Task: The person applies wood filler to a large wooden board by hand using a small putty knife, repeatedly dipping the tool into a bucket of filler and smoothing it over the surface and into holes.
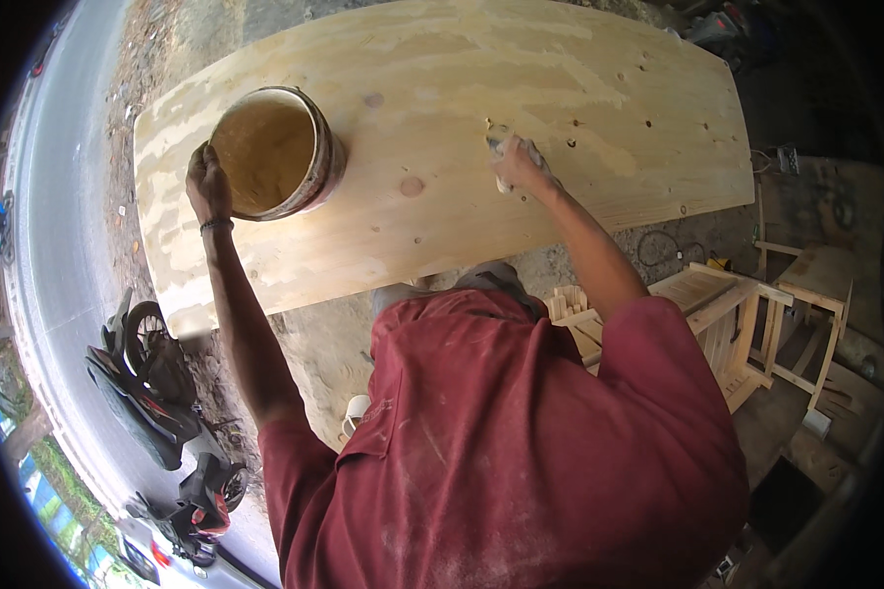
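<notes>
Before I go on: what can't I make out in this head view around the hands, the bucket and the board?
- Tool in the right hand: fingers cover it; only a pale scrap shows.
- Bucket contents: tan inside, level unclear.
- Left hand fingertips: hidden over the bucket rim.
- Board supports: hidden beneath it.
- Legs and feet: hidden by the red shirt.
</notes>
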A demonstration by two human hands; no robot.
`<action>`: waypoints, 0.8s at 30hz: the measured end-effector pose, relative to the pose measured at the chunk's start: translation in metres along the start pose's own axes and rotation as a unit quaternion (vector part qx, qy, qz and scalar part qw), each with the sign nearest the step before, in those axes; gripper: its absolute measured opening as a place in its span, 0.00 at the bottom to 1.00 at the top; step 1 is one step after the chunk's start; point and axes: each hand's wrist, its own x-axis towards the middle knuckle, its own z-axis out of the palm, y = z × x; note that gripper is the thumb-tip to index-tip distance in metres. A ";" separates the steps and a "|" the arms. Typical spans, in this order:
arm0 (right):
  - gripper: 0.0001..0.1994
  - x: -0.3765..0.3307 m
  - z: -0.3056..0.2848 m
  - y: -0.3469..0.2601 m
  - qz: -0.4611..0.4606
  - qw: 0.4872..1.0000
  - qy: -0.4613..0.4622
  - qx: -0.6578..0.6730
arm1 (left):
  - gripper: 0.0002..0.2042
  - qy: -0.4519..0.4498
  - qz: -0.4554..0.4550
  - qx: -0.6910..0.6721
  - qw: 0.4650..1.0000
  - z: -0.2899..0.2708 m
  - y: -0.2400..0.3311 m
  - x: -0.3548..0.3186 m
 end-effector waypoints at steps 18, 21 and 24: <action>0.14 -0.041 -0.053 -0.065 -0.011 0.984 -0.132 0.118 | 0.18 -0.002 -0.002 -0.061 0.998 -0.003 -0.008 -0.001; 0.20 -0.035 -0.020 -0.081 -0.108 0.980 -0.082 0.142 | 0.18 -0.001 -0.004 -0.052 0.999 0.003 0.004 -0.006; 0.18 -0.050 0.029 -0.122 -0.137 0.978 0.109 0.111 | 0.18 -0.002 -0.006 -0.067 0.998 0.004 0.006 -0.006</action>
